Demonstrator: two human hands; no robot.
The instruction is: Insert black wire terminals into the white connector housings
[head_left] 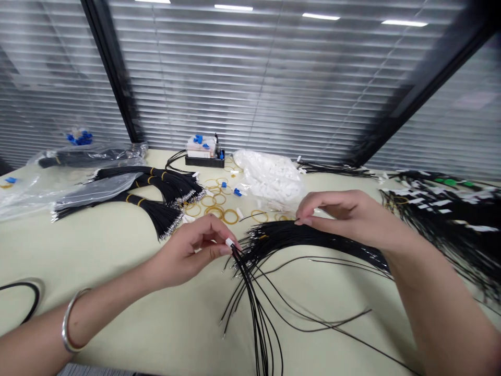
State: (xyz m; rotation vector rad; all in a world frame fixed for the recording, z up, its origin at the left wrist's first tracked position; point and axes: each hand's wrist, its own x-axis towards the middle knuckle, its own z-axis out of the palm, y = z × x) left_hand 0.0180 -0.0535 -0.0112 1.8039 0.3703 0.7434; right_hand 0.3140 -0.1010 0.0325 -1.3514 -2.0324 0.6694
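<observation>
Between the thumb and fingers of my left hand [195,248] is a small white connector [229,243]. Several black wires [252,308] run out of it and hang down past the table's front edge. My right hand [346,216] is pinched, thumb against fingertips, at a thin black wire [289,222] just above a pile of loose wires. That wire pile [313,237] lies under and left of the right hand, with tiny metal terminals at its left end. A few single wires [313,324] curve across the table below it.
Yellow rubber bands [225,214] lie at the table's middle. Behind them are a bag of white connectors [270,175] and a black tray [204,161]. Banded wire bundles [156,209] and plastic bags [27,180] lie left. A heap of wires with white connectors [450,203] covers the right.
</observation>
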